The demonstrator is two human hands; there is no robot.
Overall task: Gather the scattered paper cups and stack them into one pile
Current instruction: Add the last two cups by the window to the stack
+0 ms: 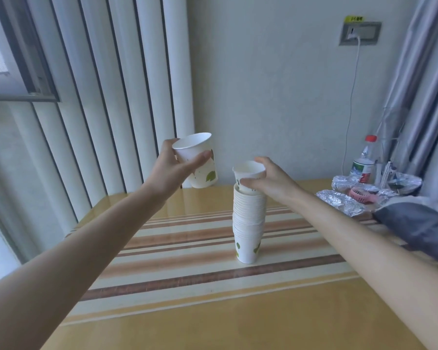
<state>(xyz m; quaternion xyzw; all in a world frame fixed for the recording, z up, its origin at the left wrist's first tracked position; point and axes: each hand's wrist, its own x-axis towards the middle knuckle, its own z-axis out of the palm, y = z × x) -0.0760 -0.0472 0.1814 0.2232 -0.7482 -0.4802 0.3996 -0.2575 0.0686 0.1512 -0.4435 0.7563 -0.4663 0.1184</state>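
Observation:
A tall pile of white paper cups with green leaf prints (248,223) stands upright on the striped table (187,248), near its middle. My right hand (271,180) grips the top cup (248,171), which sits partly inside the pile's mouth. My left hand (172,170) holds a single white paper cup (200,160) in the air, tilted, up and to the left of the pile. The two hands are apart.
At the table's far right lie crumpled foil packets (339,200), a pink hand fan (364,194), a plastic bottle with a red cap (364,162) and a grey cloth (420,223). A white cable hangs from a wall socket (359,34). Vertical blinds fill the left.

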